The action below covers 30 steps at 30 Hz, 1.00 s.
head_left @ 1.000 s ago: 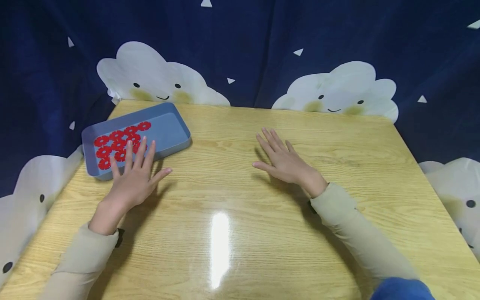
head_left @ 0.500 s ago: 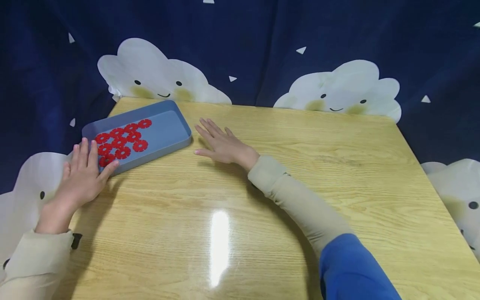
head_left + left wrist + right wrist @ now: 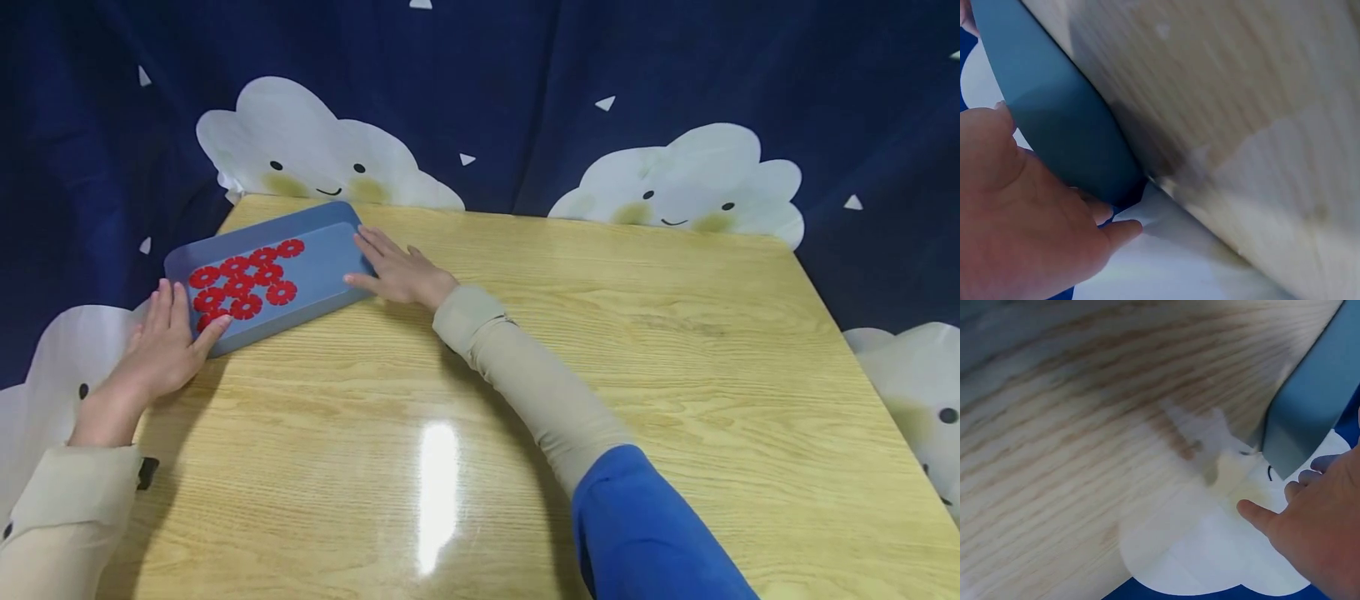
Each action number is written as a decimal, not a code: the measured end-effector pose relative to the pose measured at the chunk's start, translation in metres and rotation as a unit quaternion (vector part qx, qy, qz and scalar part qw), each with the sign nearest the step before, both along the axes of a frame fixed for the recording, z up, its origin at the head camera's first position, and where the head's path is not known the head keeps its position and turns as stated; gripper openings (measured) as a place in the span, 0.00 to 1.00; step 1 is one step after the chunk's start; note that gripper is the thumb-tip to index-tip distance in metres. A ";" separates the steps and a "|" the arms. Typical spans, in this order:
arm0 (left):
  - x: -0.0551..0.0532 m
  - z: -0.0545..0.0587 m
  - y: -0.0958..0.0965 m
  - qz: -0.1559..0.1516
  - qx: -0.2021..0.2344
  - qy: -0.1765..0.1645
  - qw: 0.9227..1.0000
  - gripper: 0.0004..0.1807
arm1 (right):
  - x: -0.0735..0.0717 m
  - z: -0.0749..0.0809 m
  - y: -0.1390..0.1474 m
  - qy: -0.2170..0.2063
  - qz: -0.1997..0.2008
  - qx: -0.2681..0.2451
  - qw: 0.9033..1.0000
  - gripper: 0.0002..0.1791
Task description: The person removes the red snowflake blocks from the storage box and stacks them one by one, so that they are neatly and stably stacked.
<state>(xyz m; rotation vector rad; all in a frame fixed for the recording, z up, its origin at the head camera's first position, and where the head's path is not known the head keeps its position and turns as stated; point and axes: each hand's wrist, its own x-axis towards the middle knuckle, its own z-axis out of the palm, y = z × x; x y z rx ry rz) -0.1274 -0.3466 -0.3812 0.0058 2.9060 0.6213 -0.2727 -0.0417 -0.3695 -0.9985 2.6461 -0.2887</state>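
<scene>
A shallow blue-grey tray (image 3: 303, 310) lies at an angle on the far left of the table. Inside it, toward its left half, lie several red notched discs (image 3: 238, 286) shaped like flowers. My left hand (image 3: 161, 354) is at the tray's left end, fingers extended and thumb overlapping the near corner. At the opposite end is my right hand (image 3: 405, 275), its straight fingertips right at the rim and its thumb overlapping the tray. The left wrist view shows the tray's outer wall (image 3: 1066, 100) beside the left fingers; in the right wrist view the right fingers are close to the wall (image 3: 1310, 400).
The wooden table (image 3: 600, 375) stretches to the right and toward me, with a bright light reflection on its surface. A dark blue cloth (image 3: 495, 100) printed with white clouds and triangles hangs behind and around the table.
My left hand has moved left, from over the tray's near side to its left end. The right hand has travelled left across the table to the tray's right end. The tray stays about where it was.
</scene>
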 end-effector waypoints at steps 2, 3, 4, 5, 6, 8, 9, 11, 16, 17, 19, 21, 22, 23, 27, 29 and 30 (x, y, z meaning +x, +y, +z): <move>0.000 -0.001 -0.002 -0.001 0.006 -0.004 1.000 0.50 | -0.001 -0.002 -0.002 0.003 -0.002 0.010 1.000 0.45; -0.001 -0.002 -0.002 -0.002 0.010 -0.005 1.000 0.50 | -0.002 -0.003 -0.002 0.005 -0.003 0.014 1.000 0.44; -0.001 -0.002 -0.002 -0.002 0.011 -0.006 1.000 0.50 | -0.002 -0.004 -0.003 0.007 -0.003 0.019 1.000 0.44; 0.000 -0.002 -0.002 -0.003 0.012 -0.007 1.000 0.50 | -0.002 -0.005 -0.003 0.009 -0.003 0.021 1.000 0.44; 0.000 -0.002 -0.002 -0.004 0.012 -0.006 1.000 0.49 | -0.002 -0.007 -0.003 0.012 -0.003 0.023 1.000 0.44; 0.000 -0.002 -0.002 -0.005 0.014 -0.007 1.000 0.49 | -0.002 -0.009 -0.003 0.015 -0.002 0.024 1.000 0.44; 0.000 -0.002 -0.002 -0.005 0.016 -0.006 1.000 0.49 | -0.002 -0.010 -0.003 0.015 -0.001 0.025 1.000 0.44; 0.001 -0.002 -0.002 -0.008 0.020 -0.005 1.000 0.48 | 0.000 -0.010 -0.003 0.015 0.000 0.025 1.000 0.44; 0.000 -0.003 -0.002 -0.017 0.025 0.002 1.000 0.48 | 0.005 -0.009 0.001 0.010 0.001 0.020 1.000 0.44; 0.000 -0.003 -0.002 -0.020 0.025 0.003 0.999 0.48 | 0.006 -0.009 0.003 0.011 0.000 0.019 1.000 0.43; -0.001 -0.004 0.000 -0.028 0.021 0.007 0.999 0.48 | 0.009 -0.010 0.007 0.010 -0.003 0.021 1.000 0.43; -0.001 -0.004 0.002 -0.034 0.018 0.009 0.999 0.48 | 0.012 -0.011 0.012 0.009 -0.005 0.018 1.000 0.43; -0.002 -0.005 0.003 -0.038 0.021 0.009 0.999 0.48 | 0.013 -0.011 0.015 0.010 -0.006 0.015 1.000 0.43; -0.002 -0.005 0.005 -0.040 0.025 0.008 0.999 0.48 | 0.015 -0.012 0.018 0.009 -0.008 0.014 1.000 0.43; -0.002 -0.006 0.012 -0.048 0.045 0.002 0.998 0.48 | 0.021 -0.013 0.030 0.005 -0.011 0.004 1.000 0.44; -0.002 -0.005 0.016 -0.050 0.051 -0.002 0.997 0.48 | 0.024 -0.013 0.036 0.001 -0.013 0.000 1.000 0.43; -0.002 -0.005 0.018 -0.050 0.052 -0.005 0.997 0.48 | 0.025 -0.013 0.039 0.000 -0.014 -0.004 1.000 0.43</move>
